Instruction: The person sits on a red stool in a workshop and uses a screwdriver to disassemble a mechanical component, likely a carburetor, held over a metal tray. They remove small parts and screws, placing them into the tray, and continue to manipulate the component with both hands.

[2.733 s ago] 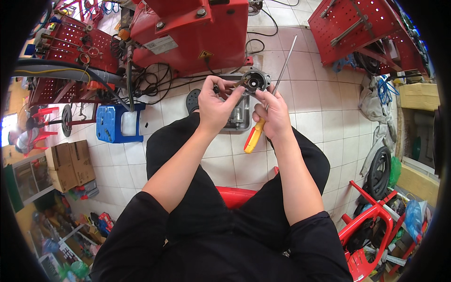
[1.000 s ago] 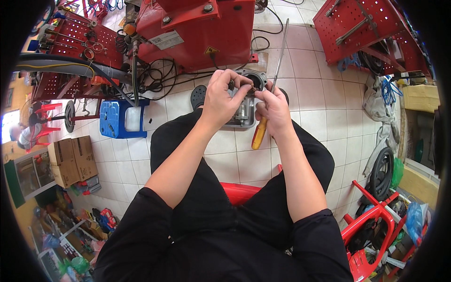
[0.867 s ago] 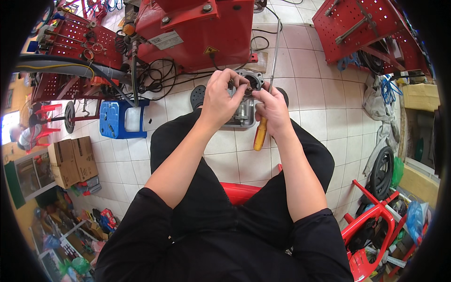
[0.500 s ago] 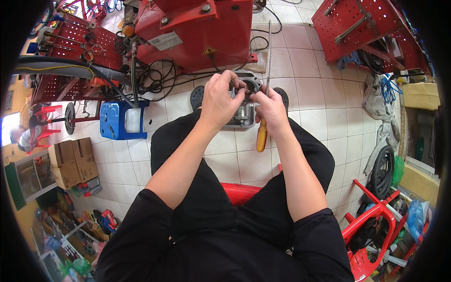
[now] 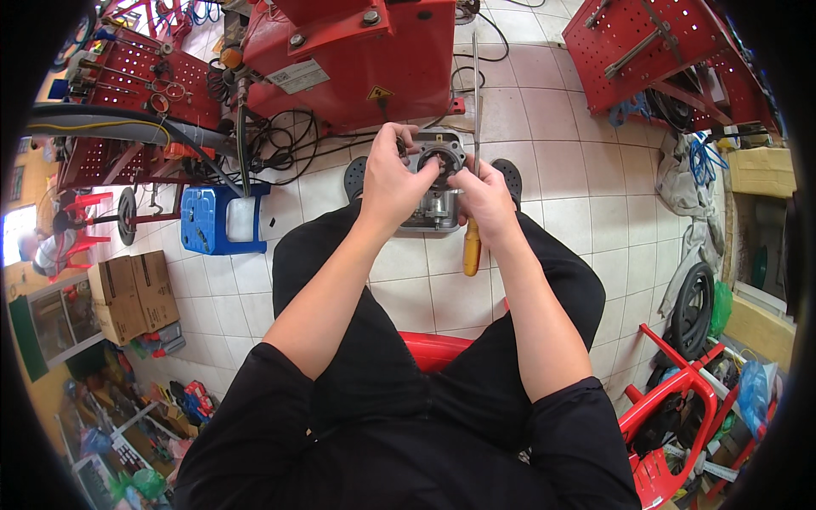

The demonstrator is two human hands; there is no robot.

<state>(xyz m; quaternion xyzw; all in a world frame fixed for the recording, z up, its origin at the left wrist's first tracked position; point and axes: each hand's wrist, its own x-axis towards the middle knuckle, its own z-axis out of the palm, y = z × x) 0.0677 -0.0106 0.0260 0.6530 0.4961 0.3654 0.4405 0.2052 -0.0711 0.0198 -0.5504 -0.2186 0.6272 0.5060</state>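
Because the round housing (image 5: 459, 155) between the two hands looks like cast metal, it should handle as a stiff, fairly dense piece for its size, and its dark interior could be greasy enough to slip; whatever sits inside the bore may be more delicate than the wall. Its thick outer rim seems the surest place to take hold, with a hand on either side, clear of the opening. To its left, the left hand (image 5: 394, 183) has its fingers curled and its thumb reaching toward the opening; whether it pinches some small part there, I cannot tell. Below and between the hands lies a grey tray (image 5: 448, 226) with a cylindrical metal part (image 5: 438, 204) in it. On the right, the right hand (image 5: 488, 197) sets its thumb near the housing's rim while wrapping a long screwdriver (image 5: 473, 250), whose yellow handle hangs beneath the palm and whose thin, rigid shaft points up and away past the fingers; that length likely makes it swing with any wrist turn. Both forearms angle inward from the lower edge, elbows apart, wrists raised over the tray.
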